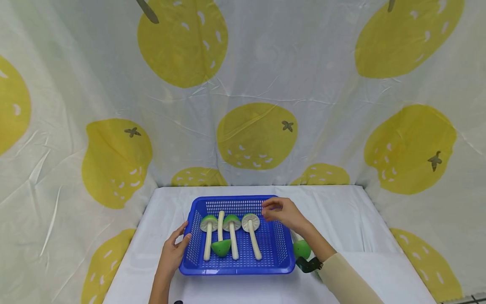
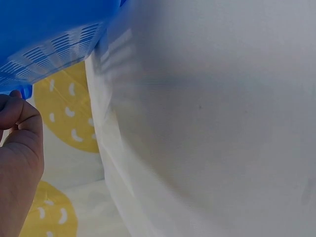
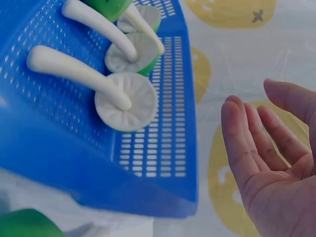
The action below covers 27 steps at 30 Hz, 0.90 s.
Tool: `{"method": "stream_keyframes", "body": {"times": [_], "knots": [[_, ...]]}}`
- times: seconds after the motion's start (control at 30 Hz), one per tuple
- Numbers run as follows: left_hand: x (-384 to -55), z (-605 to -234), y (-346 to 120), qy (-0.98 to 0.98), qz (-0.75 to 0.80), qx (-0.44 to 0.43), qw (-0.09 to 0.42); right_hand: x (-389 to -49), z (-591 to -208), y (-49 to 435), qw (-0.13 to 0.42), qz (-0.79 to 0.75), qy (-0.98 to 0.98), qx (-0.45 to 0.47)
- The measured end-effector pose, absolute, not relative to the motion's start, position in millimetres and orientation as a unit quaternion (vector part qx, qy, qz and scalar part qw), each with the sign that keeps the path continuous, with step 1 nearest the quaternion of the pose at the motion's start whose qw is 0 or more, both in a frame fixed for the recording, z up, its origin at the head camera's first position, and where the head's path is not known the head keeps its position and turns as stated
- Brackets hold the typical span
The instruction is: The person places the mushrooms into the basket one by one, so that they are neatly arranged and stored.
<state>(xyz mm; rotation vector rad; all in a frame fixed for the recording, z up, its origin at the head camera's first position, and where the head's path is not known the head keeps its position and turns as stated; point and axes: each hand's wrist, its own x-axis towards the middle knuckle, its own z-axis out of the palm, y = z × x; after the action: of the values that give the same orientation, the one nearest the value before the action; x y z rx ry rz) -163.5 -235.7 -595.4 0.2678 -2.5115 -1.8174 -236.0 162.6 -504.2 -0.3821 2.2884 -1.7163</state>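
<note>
A blue plastic basket [image 1: 228,271] with slotted walls lies on the white cloth. Several toy mushrooms with green caps and white stems rest side by side inside it; the rightmost mushroom [image 1: 252,232] shows its pale gilled underside, and one beside the left pair, a mushroom [image 1: 221,248], points its cap towards the near side. At the basket's left rim, my left hand [image 1: 172,252] holds the edge with thumb and fingers. Over the back right corner, my right hand [image 1: 282,212] hovers with bent, parted fingers and holds nothing, as the right wrist view also shows.
Right of the basket, another green cap [image 1: 301,249] lies on the white cloth [image 1: 341,215], partly hidden by the right forearm and a black wrist strap [image 1: 308,264]. A curtain [image 1: 322,93] printed with yellow lemons stands behind and at both sides.
</note>
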Motion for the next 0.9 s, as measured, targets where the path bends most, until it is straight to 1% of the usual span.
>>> {"method": "stream_keyframes", "body": {"times": [0.33,0.67,0.9], "knots": [[-164,-597,-235,-0.806,-0.586,0.079,0.01,-228,-499,197,0.109,-0.591,0.794,-0.094],[-164,-598,-231,-0.809,-0.583,0.078,0.001,-217,-503,230,0.07,-0.583,0.807,-0.066],[-161,-589,-233,-0.812,-0.577,0.081,0.014,-207,-511,248,0.054,-0.593,0.801,-0.056]]}}
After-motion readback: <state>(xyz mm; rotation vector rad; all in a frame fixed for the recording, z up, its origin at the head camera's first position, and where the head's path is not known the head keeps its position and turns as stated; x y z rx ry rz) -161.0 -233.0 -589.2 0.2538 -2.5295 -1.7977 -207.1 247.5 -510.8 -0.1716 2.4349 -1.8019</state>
